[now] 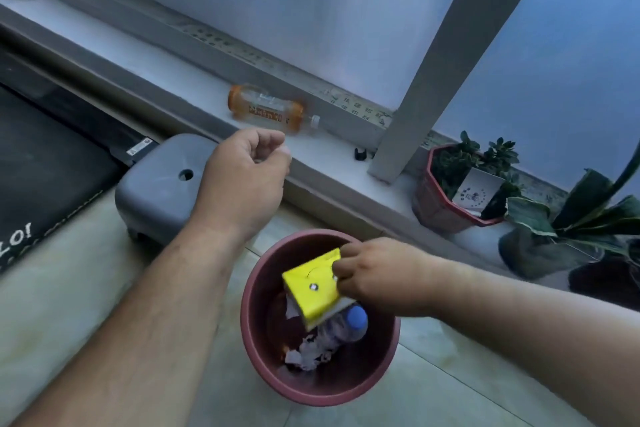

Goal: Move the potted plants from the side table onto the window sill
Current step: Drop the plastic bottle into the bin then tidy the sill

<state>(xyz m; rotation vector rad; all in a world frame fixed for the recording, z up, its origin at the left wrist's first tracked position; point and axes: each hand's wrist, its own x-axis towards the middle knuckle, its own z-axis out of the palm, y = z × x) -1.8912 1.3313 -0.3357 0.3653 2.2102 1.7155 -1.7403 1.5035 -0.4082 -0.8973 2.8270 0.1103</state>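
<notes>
My right hand (374, 276) grips a yellow box (311, 288) over a dark red bin (256, 333) on the floor. Crumpled paper and a blue-capped bottle (346, 322) lie inside the bin. My left hand (246, 177) hovers loosely curled and holds nothing, just in front of the window sill (332, 152). A red pot with a small green plant (453, 187) and a white card in it stands on the sill at the right. Beside it sits a dark pot with broad leaves (568, 229).
An orange-labelled plastic bottle (270, 109) lies on its side on the sill. A small black clip (360, 153) rests near the window's grey post (433, 80). A grey plastic stool (162, 184) stands on the floor at the left beside a black treadmill (45, 163).
</notes>
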